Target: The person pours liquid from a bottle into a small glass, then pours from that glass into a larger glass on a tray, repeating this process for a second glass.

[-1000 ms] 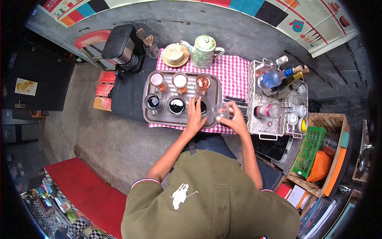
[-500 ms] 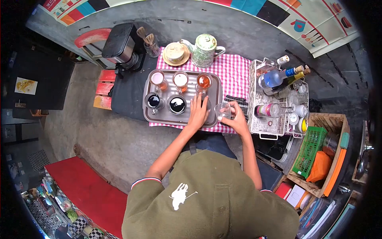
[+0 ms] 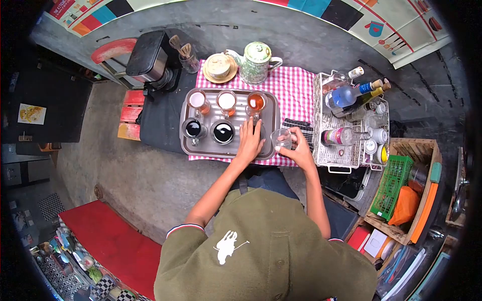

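Observation:
My right hand [image 3: 300,151] holds a small clear glass [image 3: 281,136] between thumb and fingers, just off the right edge of the brown serving tray [image 3: 187,141]. My left hand [image 3: 248,139] reaches over the tray's front right part, its fingers around a glass cup [image 3: 260,132] that they largely cover. Two glass mugs of dark liquid, one at the left [image 3: 193,128] and one in the middle [image 3: 223,132], stand beside it. Behind them are a mug of amber drink [image 3: 257,102] and two mugs with pale tops, one central [image 3: 227,101], one left [image 3: 198,100].
A green patterned teapot [image 3: 255,65] and a lidded cup on a saucer [image 3: 219,68] stand behind the tray on a checked cloth [image 3: 296,83]. To the right, a white wire basket [image 3: 336,161] holds bottles and jars. A black coffee machine [image 3: 146,55] is at the left.

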The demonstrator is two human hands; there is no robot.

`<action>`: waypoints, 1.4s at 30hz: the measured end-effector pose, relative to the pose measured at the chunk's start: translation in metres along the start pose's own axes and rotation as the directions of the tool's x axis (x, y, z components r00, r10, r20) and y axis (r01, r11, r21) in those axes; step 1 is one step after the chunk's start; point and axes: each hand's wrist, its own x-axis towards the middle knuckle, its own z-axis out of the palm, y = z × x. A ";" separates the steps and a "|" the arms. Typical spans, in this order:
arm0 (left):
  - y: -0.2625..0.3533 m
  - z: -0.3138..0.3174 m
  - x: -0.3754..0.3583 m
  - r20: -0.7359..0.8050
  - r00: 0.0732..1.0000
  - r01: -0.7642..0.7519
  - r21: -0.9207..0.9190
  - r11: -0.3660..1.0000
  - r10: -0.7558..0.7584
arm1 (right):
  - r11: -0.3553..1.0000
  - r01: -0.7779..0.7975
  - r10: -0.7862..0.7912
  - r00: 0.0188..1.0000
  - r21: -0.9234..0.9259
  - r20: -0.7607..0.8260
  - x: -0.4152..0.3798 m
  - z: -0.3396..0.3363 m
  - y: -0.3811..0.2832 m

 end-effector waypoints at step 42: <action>0.072 -0.010 -0.003 -0.136 0.982 0.139 0.052 0.989 -0.130 | 0.995 0.098 -0.102 0.969 0.027 0.223 0.007 -0.061 0.015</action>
